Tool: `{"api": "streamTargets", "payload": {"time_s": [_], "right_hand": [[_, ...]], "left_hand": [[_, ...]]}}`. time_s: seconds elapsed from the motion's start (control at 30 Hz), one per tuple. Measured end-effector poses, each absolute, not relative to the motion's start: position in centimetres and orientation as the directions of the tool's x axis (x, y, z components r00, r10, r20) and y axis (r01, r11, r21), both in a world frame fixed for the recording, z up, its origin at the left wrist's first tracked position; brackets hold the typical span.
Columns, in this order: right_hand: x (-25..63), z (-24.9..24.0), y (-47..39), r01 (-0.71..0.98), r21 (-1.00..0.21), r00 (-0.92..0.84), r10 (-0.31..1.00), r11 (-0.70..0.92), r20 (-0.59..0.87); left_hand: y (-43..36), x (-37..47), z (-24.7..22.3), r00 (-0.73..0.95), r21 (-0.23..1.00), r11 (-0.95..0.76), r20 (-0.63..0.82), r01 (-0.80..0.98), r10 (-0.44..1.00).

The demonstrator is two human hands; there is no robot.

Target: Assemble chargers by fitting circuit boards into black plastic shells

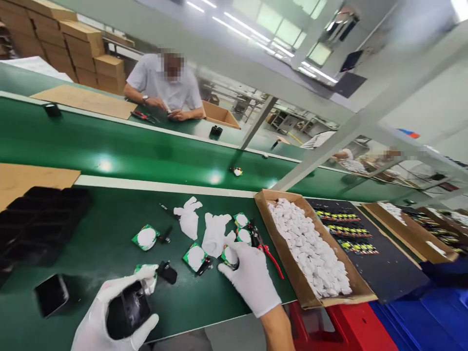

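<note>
My left hand (95, 312), in a white glove, is wrapped around a black rectangular plastic housing (136, 306) whose open hollow faces up. Beyond its fingertips lies a small black part (167, 273), next to a green board partly hidden by the fingers. My gloved right hand (252, 273) has thumb and fingers closed around a green circuit board with a white round pad (230, 255), low over the table. Nearby lie similar boards (195, 257) with black parts attached, another board (146, 238), and two loose white gloves (215, 235). Red-handled pliers (271, 259) rest right of my right hand.
A cardboard box (298, 292) of white pads stands at the right, beside a dark mat (395, 273) with rows of boards. Black trays (47, 219) and another black housing (51, 295) are at the left. A green conveyor belt (164, 163) runs behind; a person (164, 87) works across it.
</note>
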State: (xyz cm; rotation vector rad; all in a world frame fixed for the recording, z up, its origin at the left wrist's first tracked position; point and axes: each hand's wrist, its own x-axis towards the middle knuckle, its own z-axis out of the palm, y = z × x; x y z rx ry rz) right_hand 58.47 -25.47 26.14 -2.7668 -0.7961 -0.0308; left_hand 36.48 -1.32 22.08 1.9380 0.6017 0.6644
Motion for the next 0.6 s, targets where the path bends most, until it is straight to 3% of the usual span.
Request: {"api": "streamTargets", "payload": {"time_s": [0.2,0.33,0.4,0.47,0.53,0.6], "right_hand": [[60.3,25.7,-25.6,0.564,-0.293,0.818,0.57,-0.772,0.075],[58.7,26.8,-26.4,0.529,-0.393,0.848,0.48,-0.752,0.223],[57.5,27.8,-26.4,0.479,-0.529,0.877,0.36,-0.701,0.318],[56.0,28.4,-25.5,0.447,-0.712,0.894,0.285,-0.542,0.345],[54.5,28.4,-23.7,0.404,-0.862,0.9,0.303,-0.305,0.315],[52.9,27.8,-21.4,0.352,-0.922,0.891,0.358,-0.16,0.278]], "left_hand": [[-0.3,35.1,22.0,0.758,0.892,-0.438,0.21,0.109,0.617],[-0.9,34.7,23.7,0.815,0.942,-0.335,0.186,0.01,0.548],[-1.7,34.8,24.7,0.864,0.983,-0.18,0.109,-0.021,0.492],[-2.8,35.6,25.3,0.919,0.997,0.068,0.017,-0.047,0.394],[-4.2,37.0,25.6,0.961,0.934,0.349,-0.025,-0.076,0.276],[-5.5,38.5,25.7,0.975,0.834,0.54,-0.013,-0.112,0.223]]}}
